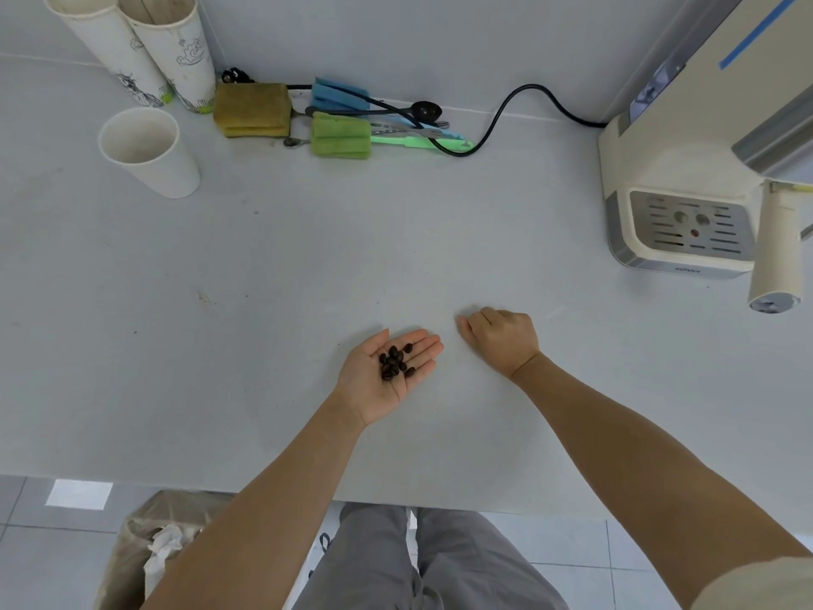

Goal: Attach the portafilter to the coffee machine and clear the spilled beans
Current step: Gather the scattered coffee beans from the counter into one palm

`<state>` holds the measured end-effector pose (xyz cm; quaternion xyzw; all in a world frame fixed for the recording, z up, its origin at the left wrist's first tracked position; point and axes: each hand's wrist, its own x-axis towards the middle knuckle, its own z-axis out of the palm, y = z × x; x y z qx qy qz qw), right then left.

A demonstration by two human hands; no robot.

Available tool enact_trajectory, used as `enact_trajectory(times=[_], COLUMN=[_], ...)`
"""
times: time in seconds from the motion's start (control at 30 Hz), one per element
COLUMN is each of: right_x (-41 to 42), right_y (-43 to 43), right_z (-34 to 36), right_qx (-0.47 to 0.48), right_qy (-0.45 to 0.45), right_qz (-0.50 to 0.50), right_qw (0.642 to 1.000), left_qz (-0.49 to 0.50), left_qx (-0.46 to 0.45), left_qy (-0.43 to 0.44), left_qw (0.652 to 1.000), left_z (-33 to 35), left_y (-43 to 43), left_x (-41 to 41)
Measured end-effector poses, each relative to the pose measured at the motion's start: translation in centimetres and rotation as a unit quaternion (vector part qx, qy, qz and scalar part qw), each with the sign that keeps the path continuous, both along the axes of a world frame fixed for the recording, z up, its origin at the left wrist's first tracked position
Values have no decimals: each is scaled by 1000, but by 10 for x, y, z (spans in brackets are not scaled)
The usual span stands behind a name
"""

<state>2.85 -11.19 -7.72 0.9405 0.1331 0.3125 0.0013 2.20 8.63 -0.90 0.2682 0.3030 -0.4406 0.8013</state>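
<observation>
Looking down from the head view. Lying palm-up just above the bench [264, 266], the left hand [387, 372], fingers [424, 347] spread flat and wide, serving as a tray for the coffee beans [396, 362]. Cupping slightly, judging by the shallow hollow, so the beans stay in the palm and do not roll off. Counting roughly ten or eleven beans in one dark cluster; overlapping, so no exact count possible.

Resting knuckles-up on the bench just to the right, the right hand [501, 339], fingers curled under and narrow. Possibly pinching or sweeping a last bean toward the open palm, but impossible to tell, with the fingertips hidden beneath the hand. Seeing no loose beans on the bare bench around the two hands.

Standing at the right edge, the coffee machine [677, 178], with the portafilter handle [776, 253] sticking out toward the camera; seemingly already locked under the machine's head, though partly cut off. Trailing from its back, one black power cord [519, 99].

Waiting below the bench edge at lower left, one lined waste bin [145, 556], probably the place for dumping the beans.

Counting along the back: three paper cups [147, 151], one standing, two leaning on the wall; two stacked sponges [251, 108]; cleaning brushes [341, 134] lying in a bunch, green and blue.
</observation>
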Motion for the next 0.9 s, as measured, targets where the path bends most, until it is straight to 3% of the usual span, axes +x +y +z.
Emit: enact_trajectory(times=[0.2, 0.9], right_x=[-1, 5], right_y=[0, 0], right_z=[2, 18], right_qx=[-12, 50], right_qy=[0, 11], right_qz=[-51, -27], right_qw=[999, 998], left_qz=[-5, -11], left_qx=[0, 4], left_qy=[-2, -5], left_qw=[1000, 1000], left_z=[-1, 4], left_y=[-6, -18], left_x=[0, -7])
